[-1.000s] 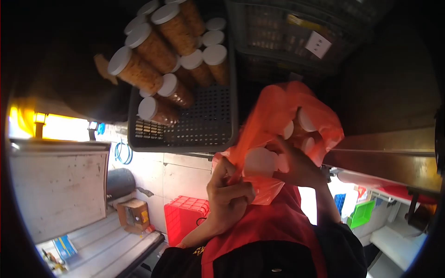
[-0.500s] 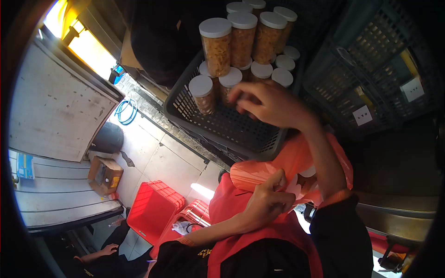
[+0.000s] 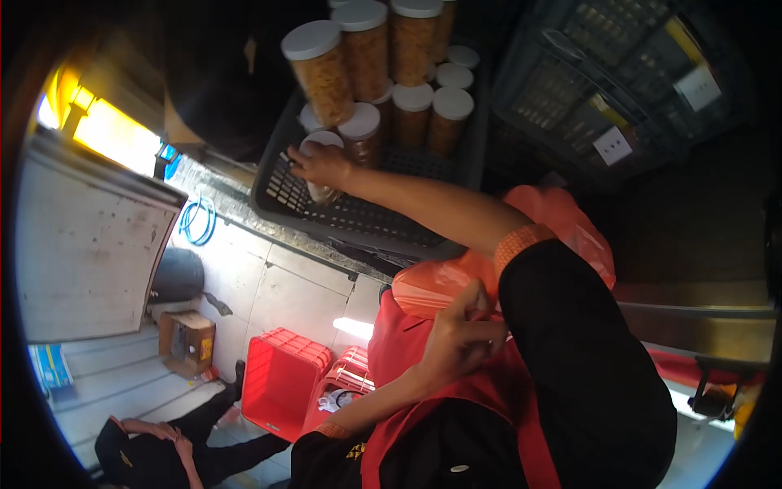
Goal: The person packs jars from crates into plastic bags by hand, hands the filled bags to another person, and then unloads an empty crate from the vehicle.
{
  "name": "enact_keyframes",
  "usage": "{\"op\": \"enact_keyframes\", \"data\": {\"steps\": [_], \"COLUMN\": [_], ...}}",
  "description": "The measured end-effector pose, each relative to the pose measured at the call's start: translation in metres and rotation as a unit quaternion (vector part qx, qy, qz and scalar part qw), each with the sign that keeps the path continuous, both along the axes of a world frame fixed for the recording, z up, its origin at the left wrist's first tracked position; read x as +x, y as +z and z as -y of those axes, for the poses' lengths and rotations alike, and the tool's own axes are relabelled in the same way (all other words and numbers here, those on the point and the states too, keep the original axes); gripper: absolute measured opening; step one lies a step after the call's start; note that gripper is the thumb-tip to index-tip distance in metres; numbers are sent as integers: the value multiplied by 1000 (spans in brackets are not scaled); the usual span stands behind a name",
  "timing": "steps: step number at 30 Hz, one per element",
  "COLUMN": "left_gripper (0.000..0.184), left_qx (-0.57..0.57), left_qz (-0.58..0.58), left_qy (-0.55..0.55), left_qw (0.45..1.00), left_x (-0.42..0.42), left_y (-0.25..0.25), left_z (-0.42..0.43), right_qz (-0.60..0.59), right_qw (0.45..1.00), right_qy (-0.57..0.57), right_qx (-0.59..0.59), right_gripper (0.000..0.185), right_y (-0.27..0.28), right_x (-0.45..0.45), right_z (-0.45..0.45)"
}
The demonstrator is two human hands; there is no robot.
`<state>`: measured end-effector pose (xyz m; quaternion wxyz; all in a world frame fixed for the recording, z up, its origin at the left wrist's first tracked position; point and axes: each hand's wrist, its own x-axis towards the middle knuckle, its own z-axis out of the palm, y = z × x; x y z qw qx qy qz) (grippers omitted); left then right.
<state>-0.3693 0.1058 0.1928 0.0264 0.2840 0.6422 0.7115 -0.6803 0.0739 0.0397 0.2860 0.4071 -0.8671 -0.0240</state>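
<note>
- Jar point(image 3: 326, 138) with a white lid is in the near left part of the dark basket point(image 3: 350, 231).
- Right hand point(image 3: 324, 168) has bent fingers on it; I cannot tell if they grip.
- Left hand point(image 3: 466, 336) pinches 1 orange bag point(image 3: 428, 287), near and right.
- Tall jars point(image 3: 322, 81) are in the basket's far left.

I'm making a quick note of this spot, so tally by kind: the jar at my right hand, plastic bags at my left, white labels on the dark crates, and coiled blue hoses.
Jar at the right hand: 1
Plastic bag at the left hand: 1
White labels on the dark crates: 2
Coiled blue hose: 1
Total: 5
</note>
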Motion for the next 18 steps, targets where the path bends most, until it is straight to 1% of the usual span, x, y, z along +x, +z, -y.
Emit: {"op": "enact_keyframes", "data": {"steps": [2, 4, 5, 6, 7, 8, 9, 10, 12, 13, 14, 15, 16, 17, 18], "left_gripper": [21, 22, 23, 23, 23, 24, 26, 26, 27, 29, 29, 35, 42, 40, 40], "left_qx": [-13, -42, -24, -27, -25, -24, -40, -44, -26, 4, 10, 4, -2, -5, 3], "left_qz": [5, 25, 46, 36, 44, 51, 7, 1, 80, 97, 107, 85, 61, 39, 43], "left_qy": [-41, 1, 5, -15, -16, -16, -17, -38, -17, -15, -16, -11, -5, 3, 7], "left_qw": [999, 999, 999, 999, 999, 998, 999, 998, 996, 995, 994, 996, 998, 999, 999], "left_x": [-1, -3, -4, -6, -8, -10, -14, -15, -12, -12, -13, -15, -18, -22, -25], "left_y": [-2, 3, 5, 8, 11, 13, 8, 5, 6, 8, 8, 8, 7, 4, 2], "left_z": [4, 4, 0, -3, -3, -2, 0, 2, 6, 5, 4, 3, 3, 1, -1], "right_qz": [-7, -43, -95, -149, -157, -158, -153, -152, -114, -59, -3, 104, 134, 134, 104], "right_qw": [997, 992, 989, 983, 982, 970, 951, 952, 983, 997, 999, 986, 975, 955, 939], "right_qy": [43, 73, 62, 53, 31, 36, 39, 16, 12, -14, -34, -81, -117, -142, -189], "right_qx": [60, 90, 93, 99, 98, 182, 265, 265, 145, 52, -41, -97, -130, -223, -267], "right_gripper": [23, 21, 20, 19, 19, 20, 20, 20, 35, 48, 62, 80, 80, 81, 81], "right_y": [5, 6, -5, -14, -5, 7, 23, 36, 77, 109, 152, 200, 233, 251, 272], "right_x": [-9, -12, -17, -23, -24, -21, -16, -12, 18, 44, 83, 125, 160, 195, 238], "right_z": [-13, -24, -27, -29, -29, -27, -31, -38, -58, -83, -114, -145, -175, -203, -226]}}
